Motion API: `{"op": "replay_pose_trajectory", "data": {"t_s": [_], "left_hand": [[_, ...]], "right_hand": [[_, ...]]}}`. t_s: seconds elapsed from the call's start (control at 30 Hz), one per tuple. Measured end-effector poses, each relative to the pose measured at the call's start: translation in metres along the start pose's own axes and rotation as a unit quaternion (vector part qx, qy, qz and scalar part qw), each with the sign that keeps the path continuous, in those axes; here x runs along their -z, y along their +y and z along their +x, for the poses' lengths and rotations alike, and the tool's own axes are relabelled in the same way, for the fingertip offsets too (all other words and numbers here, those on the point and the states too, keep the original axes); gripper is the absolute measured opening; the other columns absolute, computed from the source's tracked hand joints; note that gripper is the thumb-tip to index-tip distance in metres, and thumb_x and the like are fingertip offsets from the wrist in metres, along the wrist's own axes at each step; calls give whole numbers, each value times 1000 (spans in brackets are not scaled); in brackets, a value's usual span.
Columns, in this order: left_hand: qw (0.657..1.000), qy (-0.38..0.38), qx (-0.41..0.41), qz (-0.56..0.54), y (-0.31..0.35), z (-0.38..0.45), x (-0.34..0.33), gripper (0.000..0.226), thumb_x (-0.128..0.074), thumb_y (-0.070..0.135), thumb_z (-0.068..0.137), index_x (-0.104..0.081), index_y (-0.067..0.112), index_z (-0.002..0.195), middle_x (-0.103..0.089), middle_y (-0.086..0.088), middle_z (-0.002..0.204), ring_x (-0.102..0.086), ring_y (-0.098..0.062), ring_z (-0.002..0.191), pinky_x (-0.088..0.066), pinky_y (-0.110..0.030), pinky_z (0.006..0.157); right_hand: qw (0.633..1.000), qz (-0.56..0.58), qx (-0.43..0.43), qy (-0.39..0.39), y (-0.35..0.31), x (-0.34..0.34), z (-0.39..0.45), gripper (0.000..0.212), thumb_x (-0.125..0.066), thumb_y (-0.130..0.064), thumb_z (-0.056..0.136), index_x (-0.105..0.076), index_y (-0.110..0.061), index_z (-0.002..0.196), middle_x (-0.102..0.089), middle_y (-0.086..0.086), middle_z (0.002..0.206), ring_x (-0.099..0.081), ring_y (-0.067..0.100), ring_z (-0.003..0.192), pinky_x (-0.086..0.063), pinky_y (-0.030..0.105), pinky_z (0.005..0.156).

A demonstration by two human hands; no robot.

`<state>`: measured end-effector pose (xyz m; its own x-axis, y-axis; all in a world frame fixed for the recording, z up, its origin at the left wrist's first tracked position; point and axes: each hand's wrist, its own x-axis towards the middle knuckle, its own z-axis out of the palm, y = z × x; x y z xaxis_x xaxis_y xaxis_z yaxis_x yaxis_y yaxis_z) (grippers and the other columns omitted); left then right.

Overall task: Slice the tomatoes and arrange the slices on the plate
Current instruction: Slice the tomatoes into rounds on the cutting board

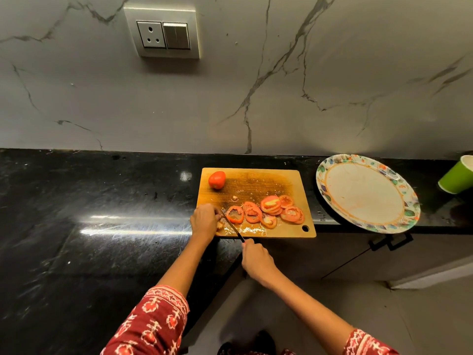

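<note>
Right hand (pixel 256 260) grips knife (pixel 233 227); left hand (pixel 204 221) pinches tomato end (pixel 220 224) on board (pixel 256 180)

A glossy black stone countertop (pixel 102 226) with pale flecks runs along the foot of a grey marble-veined wall. Directly on it lies a rectangular wooden cutting board (pixel 256 180), wet and stained, with a small hole in its near right corner. To the right of the board, apart from it, sits a round white plate with a multicoloured floral rim (pixel 407 201), jutting past the counter's front edge. Farther right stands a green paper cup (pixel 457 178), tilted in the view.
</note>
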<state>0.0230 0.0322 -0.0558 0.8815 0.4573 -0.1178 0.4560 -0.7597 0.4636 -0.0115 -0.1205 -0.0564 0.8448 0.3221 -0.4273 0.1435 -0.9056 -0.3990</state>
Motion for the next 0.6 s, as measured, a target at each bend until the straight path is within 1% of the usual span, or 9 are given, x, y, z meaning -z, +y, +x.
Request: {"op": "replay_pose_trajectory", "data": {"t_s": [0.17, 0.23, 0.27, 0.3, 0.37, 0.4, 0.43, 0.5, 0.6], "left_hand": [[997, 26, 29, -64, 3, 2, 2, 11, -61, 11, 87, -71, 9, 87, -69, -13, 98, -61, -30, 95, -43, -33, 71], [994, 22, 40, -95, 0, 8, 6, 12, -63, 13, 86, -71, 9, 94, -67, -13, 105, -59, -30, 100, -43, -33, 75], [995, -2, 40, -95, -3, 13, 9, 18, -65, 14, 85, -70, 11, 101, -65, -12, 110, -58, -30, 104, -43, -33, 79], [994, -50, 31, -89, -8, 17, 11, 29, -70, 15, 81, -66, 12, 110, -63, -11, 117, -56, -28, 110, -43, -33, 85], [983, -180, -5, -47, -16, 24, 14, 71, -82, 20, 66, -51, 13, 130, -52, -10, 133, -48, -26, 122, -38, -34, 101], [975, -219, -26, -2, -19, 25, 13, 91, -87, 24, 58, -42, 15, 136, -44, -9, 139, -41, -28, 128, -32, -36, 107], [971, -232, -43, 36, -20, 24, 10, 103, -89, 28, 52, -37, 16, 139, -38, -9, 142, -36, -29, 130, -28, -37, 110], [975, -213, -60, 32, -19, 20, 2, 102, -90, 27, 49, -38, 16, 137, -37, -11, 140, -37, -29, 129, -31, -36, 110], [987, -143, -72, 8, -12, 16, -8, 78, -87, 25, 57, -50, 13, 124, -48, -11, 129, -46, -25, 118, -38, -31, 100]], "right_hand": [[999, -9, 15, 27, 13, -7, -17, 33, -24, -26, 103, -46, -5, 116, -60, 17, 114, -57, 35, 108, -44, 38, 82], [998, 6, 19, 60, 16, -2, -14, 34, -24, -27, 103, -46, -5, 116, -62, 17, 110, -58, 36, 106, -44, 38, 80], [997, 17, 21, 76, 17, 2, -11, 34, -24, -27, 103, -46, -5, 116, -62, 17, 109, -59, 36, 104, -44, 39, 80], [995, 33, 21, 89, 18, 5, -6, 33, -25, -27, 102, -47, -5, 115, -62, 17, 107, -59, 37, 103, -44, 40, 79], [991, 77, 14, 111, 24, 12, 5, 31, -27, -25, 102, -49, -5, 108, -63, 17, 101, -60, 37, 98, -45, 41, 78], [988, 93, 7, 124, 28, 16, 11, 30, -28, -25, 101, -49, -4, 105, -63, 18, 99, -60, 37, 96, -45, 41, 76], [985, 102, 1, 138, 32, 18, 16, 30, -28, -24, 101, -50, -3, 106, -63, 18, 98, -61, 37, 94, -46, 40, 74], [981, 109, -7, 162, 42, 23, 24, 31, -29, -23, 101, -50, -2, 109, -64, 19, 97, -62, 37, 93, -46, 38, 71], [973, 138, -26, 186, 58, 33, 31, 31, -30, -24, 101, -50, -2, 109, -63, 19, 97, -61, 38, 94, -43, 37, 69]]}}
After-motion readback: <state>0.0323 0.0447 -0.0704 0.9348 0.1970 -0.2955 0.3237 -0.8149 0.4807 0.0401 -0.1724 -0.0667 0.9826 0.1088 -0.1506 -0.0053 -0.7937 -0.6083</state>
